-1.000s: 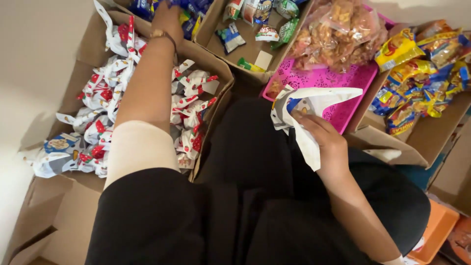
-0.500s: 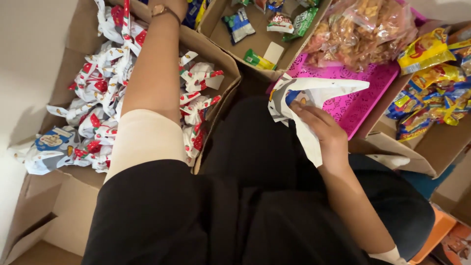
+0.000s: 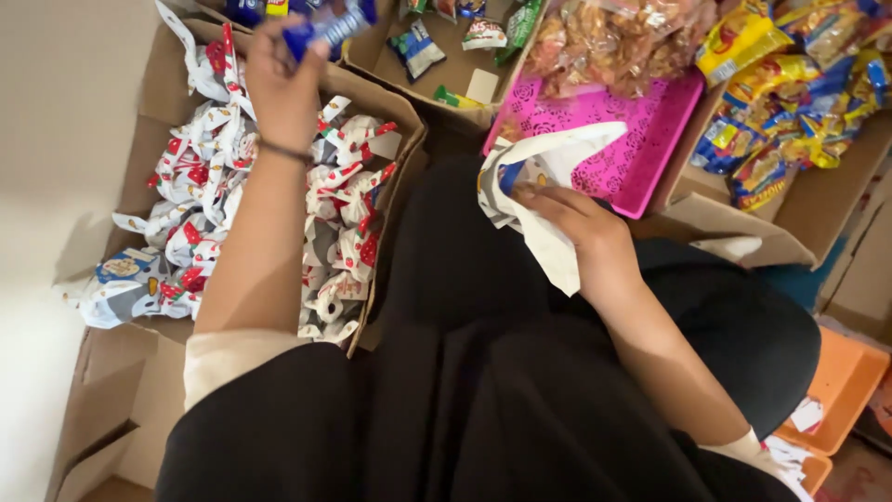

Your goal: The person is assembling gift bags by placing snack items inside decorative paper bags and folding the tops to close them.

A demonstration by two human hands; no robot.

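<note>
Pinching a small blue snack packet [image 3: 327,22] between thumb and fingertips, the left hand [image 3: 283,88] is hovering closed around it at about eleven o'clock, above the cardboard box [image 3: 401,125] of red-and-white wrapped sweets [image 3: 209,195]. The right hand [image 3: 581,223] is gripping a white gift bag [image 3: 539,181] at one o'clock from the lap, fingers curled over its crumpled mouth and holding it partly open; something blue is showing inside. The packet looks light and thin, with slick, crinkly film likely to slide under a loose grip, so holding it across the flat middle, as the hand is doing, seems safest. The bag looks like soft, limp paper or plastic; taking it by the rim keeps its mouth spread. Beyond it, at one o'clock, a pink perforated tray [image 3: 641,149] is lying under clear bags of snacks [image 3: 613,42]. Yellow packets [image 3: 790,102] are filling another box at two o'clock.
</note>
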